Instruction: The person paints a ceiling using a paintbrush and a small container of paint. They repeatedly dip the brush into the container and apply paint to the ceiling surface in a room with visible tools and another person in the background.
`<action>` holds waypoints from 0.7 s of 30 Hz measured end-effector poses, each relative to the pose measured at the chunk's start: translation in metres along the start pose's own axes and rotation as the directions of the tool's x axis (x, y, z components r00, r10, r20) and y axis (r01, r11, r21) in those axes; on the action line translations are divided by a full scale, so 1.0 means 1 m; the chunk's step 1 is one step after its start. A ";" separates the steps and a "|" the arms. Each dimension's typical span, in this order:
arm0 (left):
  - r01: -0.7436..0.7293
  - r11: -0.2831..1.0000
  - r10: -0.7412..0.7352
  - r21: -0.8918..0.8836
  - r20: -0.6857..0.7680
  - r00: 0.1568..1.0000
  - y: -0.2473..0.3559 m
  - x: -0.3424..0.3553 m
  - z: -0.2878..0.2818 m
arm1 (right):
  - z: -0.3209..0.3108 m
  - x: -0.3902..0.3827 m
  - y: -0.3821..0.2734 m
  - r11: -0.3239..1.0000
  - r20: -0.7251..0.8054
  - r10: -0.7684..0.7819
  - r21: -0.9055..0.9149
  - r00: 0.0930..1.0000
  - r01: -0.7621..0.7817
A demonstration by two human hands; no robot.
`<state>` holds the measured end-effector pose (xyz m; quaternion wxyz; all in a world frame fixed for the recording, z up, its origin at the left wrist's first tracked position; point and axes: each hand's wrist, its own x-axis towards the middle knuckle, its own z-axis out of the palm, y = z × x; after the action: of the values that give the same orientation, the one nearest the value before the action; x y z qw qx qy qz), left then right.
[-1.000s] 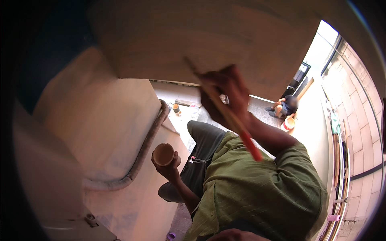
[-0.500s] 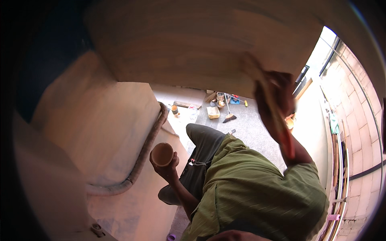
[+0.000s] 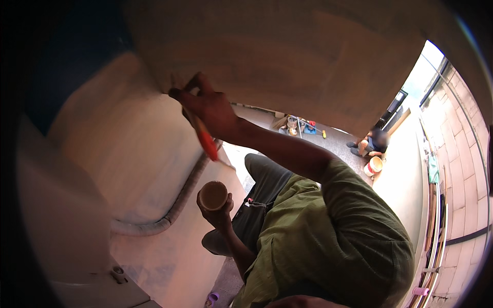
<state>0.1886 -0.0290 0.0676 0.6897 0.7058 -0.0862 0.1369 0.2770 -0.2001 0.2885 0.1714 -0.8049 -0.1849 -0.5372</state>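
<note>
In my left hand (image 3: pixel 221 219) is an open round cup (image 3: pixel 213 196) of beige paint, with the fingers wrapped around its side in front of my lap. My right hand (image 3: pixel 213 112) grips a paintbrush (image 3: pixel 207 143) with a red-ended handle. The brush's head is up at the lower left corner of the overhead beige surface (image 3: pixel 287 56), where it meets the left wall (image 3: pixel 110 133). Whether the bristles touch there I cannot tell.
A thick curved pipe (image 3: pixel 187 195) runs along the left wall. Far below, a person (image 3: pixel 377 141) is beside a bucket (image 3: pixel 374 166), and cleaning tools (image 3: pixel 294 126) stand on the floor. Long poles (image 3: pixel 436 226) line the right block wall (image 3: pixel 462 159).
My right hand with the paintbrush has swept from the right across to the left corner. The left hand still holds the cup. A person by the bucket now shows.
</note>
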 end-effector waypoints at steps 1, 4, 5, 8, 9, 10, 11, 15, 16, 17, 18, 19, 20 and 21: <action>0.005 1.000 -0.005 -0.011 -0.011 1.000 -0.003 -0.001 0.001 | 0.020 0.009 0.005 0.999 0.015 0.040 -0.015 0.999 -0.039; -0.019 0.999 0.018 -0.027 -0.006 1.000 -0.005 0.000 0.003 | 0.051 0.034 0.017 0.986 0.031 0.136 -0.106 0.990 -0.132; -0.024 0.999 0.024 -0.021 -0.001 1.000 -0.006 -0.003 -0.001 | 0.059 0.036 0.019 0.978 0.029 0.151 -0.153 0.988 -0.145; -0.005 0.999 0.005 -0.039 -0.017 1.000 -0.004 -0.001 -0.004 | 0.049 0.028 0.018 0.968 0.047 0.183 -0.183 0.982 -0.171; -0.012 0.999 0.012 -0.038 -0.006 1.000 -0.006 0.001 -0.005 | 0.040 0.020 0.020 0.971 0.031 0.168 -0.178 0.985 -0.160; -0.019 0.999 0.019 -0.043 0.011 1.000 -0.008 0.003 -0.004 | 0.027 0.012 0.023 0.972 0.015 0.153 -0.181 0.988 -0.148; -0.024 0.999 0.025 -0.045 0.025 0.999 -0.011 0.006 -0.005 | 0.015 0.004 0.026 0.968 0.005 0.110 -0.227 0.994 -0.106; -0.053 0.997 0.057 -0.054 0.087 0.995 -0.022 0.015 -0.002 | -0.080 -0.039 0.007 0.957 0.002 0.209 -0.206 0.978 -0.204; -0.049 0.997 0.053 -0.052 0.089 0.995 -0.023 0.018 -0.005 | -0.104 -0.044 -0.003 0.938 -0.067 0.135 -0.313 0.989 -0.149; -0.046 0.997 0.051 -0.055 0.096 0.994 -0.025 0.021 -0.007 | -0.125 -0.057 -0.011 0.926 -0.108 0.154 -0.331 0.982 -0.182; -0.049 0.997 0.055 -0.059 0.102 0.993 -0.026 0.024 -0.009 | -0.148 -0.066 -0.022 0.914 -0.155 0.142 -0.358 0.978 -0.189; -0.054 0.997 0.061 -0.063 0.105 0.993 -0.025 0.027 -0.011 | -0.166 -0.074 -0.026 0.887 -0.236 0.063 -0.432 0.970 -0.163; -0.060 0.996 0.067 -0.063 0.105 0.992 -0.026 0.030 -0.013 | -0.186 -0.078 -0.041 0.839 -0.263 0.054 -0.510 0.963 -0.187; -0.033 0.994 0.048 -0.108 0.133 0.990 -0.030 0.025 0.002 | -0.214 -0.078 -0.057 0.758 -0.258 -0.001 -0.630 0.966 -0.167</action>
<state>0.2217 -0.0285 0.0471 0.7156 0.6742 -0.1541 0.0981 0.0504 -0.2609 0.2983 -0.0718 -0.7500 0.0703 -0.6537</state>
